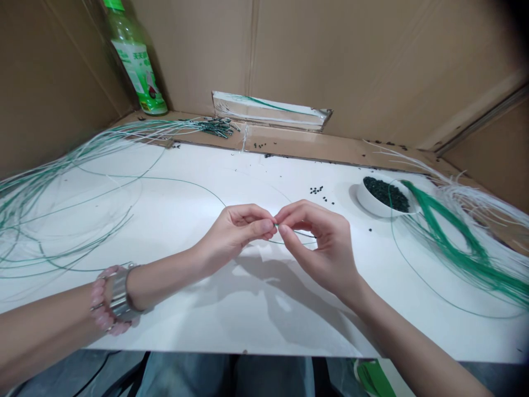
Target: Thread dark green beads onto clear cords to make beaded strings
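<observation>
Above the white table, my two hands meet fingertip to fingertip. My left hand pinches a thin green cord, which trails back to the left side. Thumb and index finger of my right hand close on the same cord, where a small green bit shows between the fingertips. Whether a bead sits there is hidden by the fingers. A short end of cord shows below my right hand. Nearby on the table lie several loose dark beads. To the right stands a white bowl filled with dark green beads.
Green cord hanks and white cords lie at the right. Beaded strands with long cords spread at the left. A green bottle stands in the back left corner against cardboard walls.
</observation>
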A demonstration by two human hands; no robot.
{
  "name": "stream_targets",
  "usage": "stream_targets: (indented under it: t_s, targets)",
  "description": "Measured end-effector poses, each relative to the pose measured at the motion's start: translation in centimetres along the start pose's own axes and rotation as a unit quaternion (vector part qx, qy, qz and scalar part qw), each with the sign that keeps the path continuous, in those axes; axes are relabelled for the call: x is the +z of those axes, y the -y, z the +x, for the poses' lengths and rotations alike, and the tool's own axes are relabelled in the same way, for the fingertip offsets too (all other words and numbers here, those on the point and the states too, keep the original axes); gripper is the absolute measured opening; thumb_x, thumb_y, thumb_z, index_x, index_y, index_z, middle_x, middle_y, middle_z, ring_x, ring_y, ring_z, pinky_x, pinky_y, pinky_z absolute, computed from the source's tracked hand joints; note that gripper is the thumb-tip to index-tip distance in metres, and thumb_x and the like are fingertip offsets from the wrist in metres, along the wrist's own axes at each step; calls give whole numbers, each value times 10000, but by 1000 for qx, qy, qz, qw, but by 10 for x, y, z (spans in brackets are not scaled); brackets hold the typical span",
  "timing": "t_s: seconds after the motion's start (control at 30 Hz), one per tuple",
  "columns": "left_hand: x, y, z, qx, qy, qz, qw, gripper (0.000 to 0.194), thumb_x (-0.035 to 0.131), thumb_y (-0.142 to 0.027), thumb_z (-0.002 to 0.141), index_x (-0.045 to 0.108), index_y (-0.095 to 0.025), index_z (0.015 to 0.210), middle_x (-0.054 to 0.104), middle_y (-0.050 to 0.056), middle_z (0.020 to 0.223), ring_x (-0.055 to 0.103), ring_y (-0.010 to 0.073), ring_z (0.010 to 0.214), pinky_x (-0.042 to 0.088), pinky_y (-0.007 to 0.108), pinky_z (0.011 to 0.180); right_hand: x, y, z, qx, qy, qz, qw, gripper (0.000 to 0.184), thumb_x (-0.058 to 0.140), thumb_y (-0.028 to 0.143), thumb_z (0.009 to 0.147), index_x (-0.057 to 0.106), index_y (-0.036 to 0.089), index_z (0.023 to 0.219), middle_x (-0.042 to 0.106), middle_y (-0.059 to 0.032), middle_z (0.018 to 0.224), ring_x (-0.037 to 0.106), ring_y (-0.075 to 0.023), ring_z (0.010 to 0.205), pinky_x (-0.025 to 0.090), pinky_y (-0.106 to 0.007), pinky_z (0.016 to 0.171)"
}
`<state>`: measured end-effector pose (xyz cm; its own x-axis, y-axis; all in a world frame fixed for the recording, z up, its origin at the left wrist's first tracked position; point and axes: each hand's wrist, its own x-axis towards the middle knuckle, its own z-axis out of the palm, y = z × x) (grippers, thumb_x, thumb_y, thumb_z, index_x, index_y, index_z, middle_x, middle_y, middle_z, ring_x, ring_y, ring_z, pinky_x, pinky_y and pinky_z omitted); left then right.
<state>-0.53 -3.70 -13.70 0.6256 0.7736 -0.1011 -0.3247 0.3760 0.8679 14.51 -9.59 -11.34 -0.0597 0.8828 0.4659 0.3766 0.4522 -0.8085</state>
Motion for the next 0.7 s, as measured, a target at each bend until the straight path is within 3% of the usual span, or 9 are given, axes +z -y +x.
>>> stream_targets:
  t_s: [0.57, 0.7]
  targets:
    - [-7, -1, 0, 53, -7, 110, 993, 84, 756, -256, 665, 716, -184, 681, 661, -3, 672, 559, 93, 632, 438, 223, 659, -2, 3, 0, -1, 10, -24, 1000, 113, 562, 72, 760, 568, 174, 712, 632, -30, 808, 601, -124, 746, 531, -259, 633]
    - [-6, -1, 0, 47, -8, 89, 995, 91, 764, -259, 659, 717, -183, 677, 666, -3, 662, 570, 91, 633, 444, 214, 648, -2, 3, 1, 5, 10, -13, 1000, 101, 565, 91, 774, 579, 179, 725, 637, -28, 812, 611, -129, 764, 534, -256, 639]
